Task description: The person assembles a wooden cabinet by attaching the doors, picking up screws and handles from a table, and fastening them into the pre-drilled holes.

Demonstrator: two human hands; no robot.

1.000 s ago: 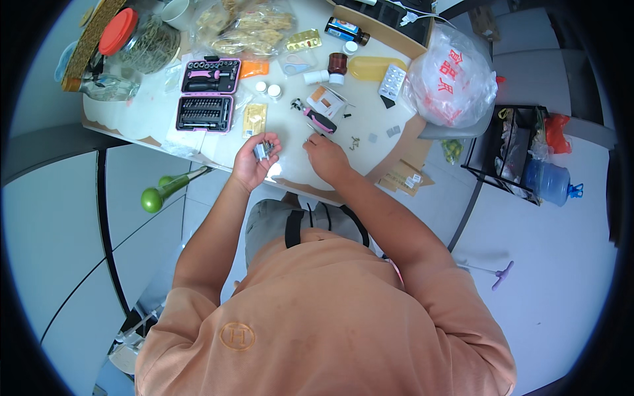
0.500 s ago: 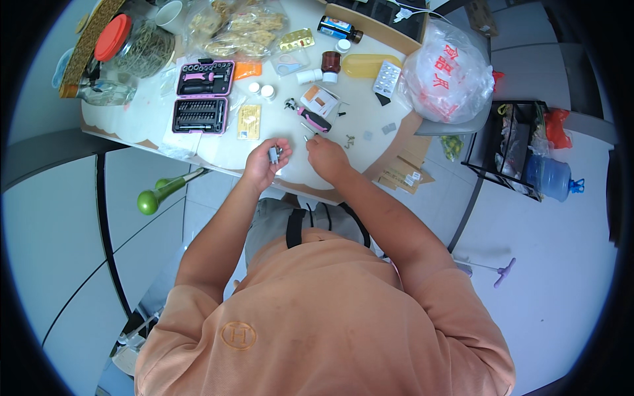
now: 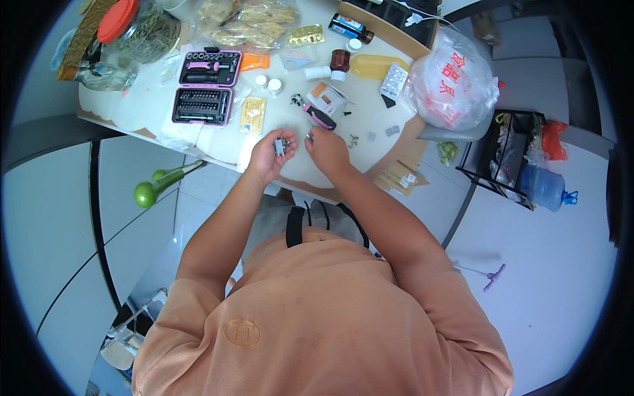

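Observation:
My left hand (image 3: 266,158) is palm up near the table's front edge, with its fingers curled round a small grey metal part (image 3: 280,146). Just to its right, my right hand (image 3: 328,150) pinches a small, shiny metal piece (image 3: 309,136) whose kind is too small to make out. The hands are close together but apart. Beyond my right hand lies a pink and black screwdriver (image 3: 320,117), beside a small white and brown box (image 3: 326,98). Several small screws (image 3: 354,140) are scattered to the right, near some small grey squares (image 3: 392,131).
An open pink and black tool kit (image 3: 203,105) lies at left. A glass jar (image 3: 142,33) with a red lid stands behind it. White bottles (image 3: 274,86), a brown bottle (image 3: 340,61) and a blister pack (image 3: 394,80) lie farther back. A full plastic bag (image 3: 456,82) sits at right.
The view has shifted slightly, so the table things appear a little farther right. My left hand has come slightly nearer my right hand; both keep their small metal pieces.

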